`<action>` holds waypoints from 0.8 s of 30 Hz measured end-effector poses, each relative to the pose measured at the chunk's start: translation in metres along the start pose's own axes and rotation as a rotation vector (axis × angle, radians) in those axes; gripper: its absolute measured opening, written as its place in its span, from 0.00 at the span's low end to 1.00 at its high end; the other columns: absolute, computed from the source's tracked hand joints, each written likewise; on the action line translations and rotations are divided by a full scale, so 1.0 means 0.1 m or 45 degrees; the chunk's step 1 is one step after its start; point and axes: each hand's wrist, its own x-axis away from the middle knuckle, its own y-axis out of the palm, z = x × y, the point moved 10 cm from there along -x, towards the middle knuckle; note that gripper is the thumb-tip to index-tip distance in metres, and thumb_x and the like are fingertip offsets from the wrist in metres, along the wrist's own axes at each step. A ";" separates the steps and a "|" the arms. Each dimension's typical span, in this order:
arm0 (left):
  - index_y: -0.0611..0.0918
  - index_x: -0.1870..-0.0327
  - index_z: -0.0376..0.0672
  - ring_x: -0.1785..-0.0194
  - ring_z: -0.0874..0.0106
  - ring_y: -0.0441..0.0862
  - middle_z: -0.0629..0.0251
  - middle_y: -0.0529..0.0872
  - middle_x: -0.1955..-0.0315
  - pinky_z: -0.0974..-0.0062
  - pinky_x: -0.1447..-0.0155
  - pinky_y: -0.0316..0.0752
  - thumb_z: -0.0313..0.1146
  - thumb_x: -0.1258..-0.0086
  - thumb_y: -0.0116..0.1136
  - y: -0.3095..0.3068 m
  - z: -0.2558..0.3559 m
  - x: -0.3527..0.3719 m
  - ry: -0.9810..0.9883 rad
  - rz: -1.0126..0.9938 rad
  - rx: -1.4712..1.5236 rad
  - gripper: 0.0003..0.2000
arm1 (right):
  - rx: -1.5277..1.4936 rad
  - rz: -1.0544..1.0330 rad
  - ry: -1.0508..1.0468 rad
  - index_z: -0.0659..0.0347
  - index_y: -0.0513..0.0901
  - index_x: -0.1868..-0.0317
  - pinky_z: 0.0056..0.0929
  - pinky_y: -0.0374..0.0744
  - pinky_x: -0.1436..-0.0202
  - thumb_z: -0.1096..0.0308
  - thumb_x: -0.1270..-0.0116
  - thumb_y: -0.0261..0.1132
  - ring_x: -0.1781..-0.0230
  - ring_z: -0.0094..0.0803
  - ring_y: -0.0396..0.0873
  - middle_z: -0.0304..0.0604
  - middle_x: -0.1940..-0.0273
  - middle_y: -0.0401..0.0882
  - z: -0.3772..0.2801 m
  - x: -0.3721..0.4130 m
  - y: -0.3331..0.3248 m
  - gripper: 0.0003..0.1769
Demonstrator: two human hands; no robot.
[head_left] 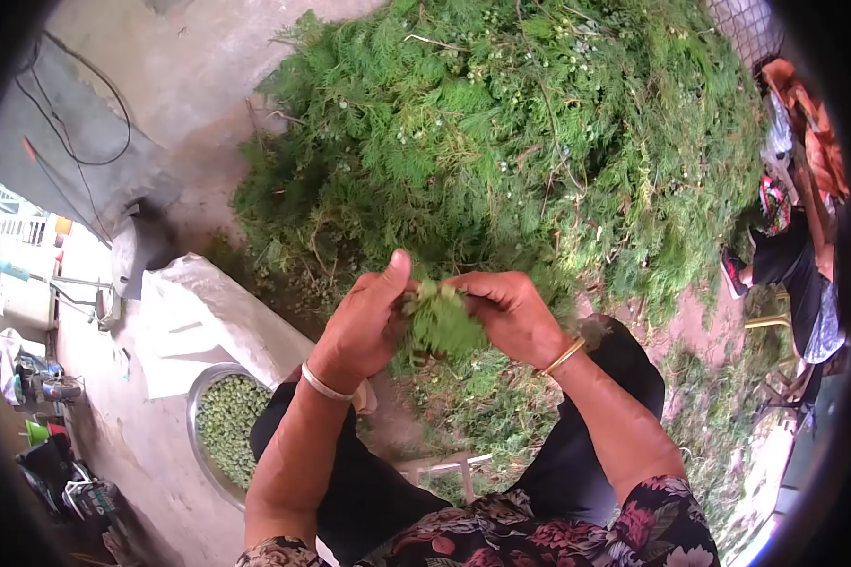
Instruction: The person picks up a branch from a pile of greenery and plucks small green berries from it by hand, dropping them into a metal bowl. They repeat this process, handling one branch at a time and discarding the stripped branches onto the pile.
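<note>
Between my two hands, in front of my lap, is a small green sprig (444, 321), slightly blurred. My left hand (367, 317) is closed at the sprig's left side, with its thumb raised. From the right, my right hand (515, 317) pinches the top of the sprig with thumb and fingers. A large pile of green branches (482, 142) with small pale cones lies just beyond my hands. To the left of my knee stands a round metal basin (195, 425) holding many small green cones (232, 425).
A white sack (217, 317) lies left of my knee, beside the basin. Loose sprigs (501, 406) cover the floor between my legs. Another person (790, 255) sits at the right edge. Cables (90, 161) and a grey sheet are at the upper left.
</note>
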 end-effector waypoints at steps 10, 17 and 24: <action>0.79 0.54 0.27 0.71 0.65 0.85 0.55 0.85 0.68 0.76 0.71 0.80 0.38 0.28 0.54 -0.01 0.04 0.06 0.100 -0.071 0.219 0.17 | -0.258 0.086 0.137 0.66 0.83 0.57 0.21 0.70 0.69 0.77 0.34 0.60 0.73 0.15 0.65 0.35 0.75 0.78 0.03 -0.02 -0.05 0.08; 0.79 0.49 0.32 0.64 0.70 0.84 0.60 0.86 0.63 0.77 0.59 0.78 0.20 0.38 0.57 0.05 0.60 0.30 1.094 0.564 -1.325 0.15 | 0.004 0.180 0.109 0.67 0.72 0.77 0.26 0.60 0.77 0.74 0.36 0.62 0.79 0.17 0.56 0.33 0.84 0.58 0.01 -0.06 -0.15 0.12; 0.81 0.60 0.32 0.67 0.81 0.78 0.66 0.84 0.72 0.81 0.60 0.74 0.22 0.42 0.65 -0.06 0.60 0.30 0.777 0.550 -0.923 0.09 | 0.054 0.246 0.034 0.66 0.65 0.81 0.30 0.58 0.79 0.75 0.38 0.63 0.80 0.19 0.52 0.37 0.84 0.53 -0.06 -0.07 -0.20 0.18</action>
